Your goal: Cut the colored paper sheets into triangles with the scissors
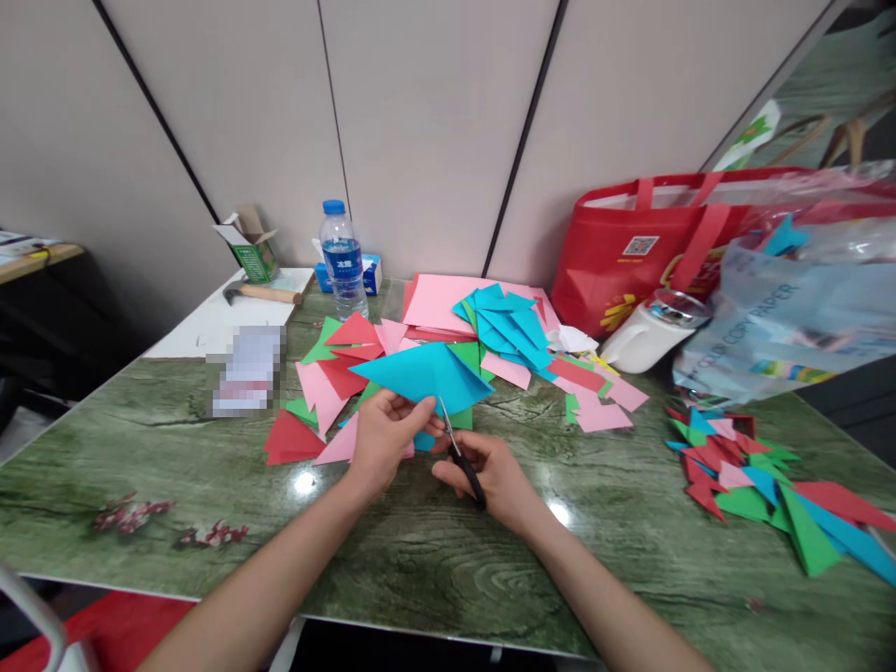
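Observation:
My left hand [387,431] pinches the lower edge of a piece of blue paper [420,373], which is wide and pointed at its left end. In my right hand [490,471] is a pair of scissors [462,459] with black handles, its blades at the paper's lower edge near my left thumb. Whether the blades are parted I cannot tell. Beneath and around the blue paper lie red paper pieces [294,439], pink paper pieces [320,392] and some green ones. Behind it sits a heap of cut blue paper [505,322] on pink sheets [438,303].
A water bottle [343,266] stands at the back left, near a hammer [262,294] and a small green box [256,252]. To the right are a red bag [602,252], a white mug [640,336], a plastic paper bag [763,317] and a pile of coloured scraps [749,476].

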The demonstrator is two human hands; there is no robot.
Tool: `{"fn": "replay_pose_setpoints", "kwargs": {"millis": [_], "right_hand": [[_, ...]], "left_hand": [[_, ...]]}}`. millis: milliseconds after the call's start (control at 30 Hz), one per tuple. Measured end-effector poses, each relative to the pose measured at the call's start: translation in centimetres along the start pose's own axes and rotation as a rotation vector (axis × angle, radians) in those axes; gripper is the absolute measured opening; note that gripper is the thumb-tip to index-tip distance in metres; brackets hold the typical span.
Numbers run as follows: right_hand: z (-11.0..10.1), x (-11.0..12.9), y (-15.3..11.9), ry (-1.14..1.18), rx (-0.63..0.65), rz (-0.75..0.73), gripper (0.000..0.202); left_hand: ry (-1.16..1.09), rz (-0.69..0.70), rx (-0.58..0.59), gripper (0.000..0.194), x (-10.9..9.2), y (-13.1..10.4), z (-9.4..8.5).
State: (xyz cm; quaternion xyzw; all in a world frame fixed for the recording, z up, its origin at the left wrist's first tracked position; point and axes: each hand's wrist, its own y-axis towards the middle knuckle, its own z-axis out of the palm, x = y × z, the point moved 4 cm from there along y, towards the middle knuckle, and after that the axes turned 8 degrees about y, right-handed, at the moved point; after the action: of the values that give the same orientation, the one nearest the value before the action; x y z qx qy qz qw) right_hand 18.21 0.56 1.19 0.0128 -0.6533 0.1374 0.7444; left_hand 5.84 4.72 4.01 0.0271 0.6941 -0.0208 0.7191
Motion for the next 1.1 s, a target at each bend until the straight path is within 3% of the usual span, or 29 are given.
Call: {"fn": "replay_pose_setpoints", "kwargs": {"millis": [633,1100], "right_hand": [[0.0,-0.3,-0.1,-0.019,-0.029,-0.014,0.04],[-0.2,-0.9,-0.1,0.044,-0.077,0.071,0.047]], "left_hand": [[-0.048,0.009,0.007,0.018,0.1,0.1,0.0],[-0.031,-0.035,0.014,0.018,0.2,0.3,-0.2]]}}
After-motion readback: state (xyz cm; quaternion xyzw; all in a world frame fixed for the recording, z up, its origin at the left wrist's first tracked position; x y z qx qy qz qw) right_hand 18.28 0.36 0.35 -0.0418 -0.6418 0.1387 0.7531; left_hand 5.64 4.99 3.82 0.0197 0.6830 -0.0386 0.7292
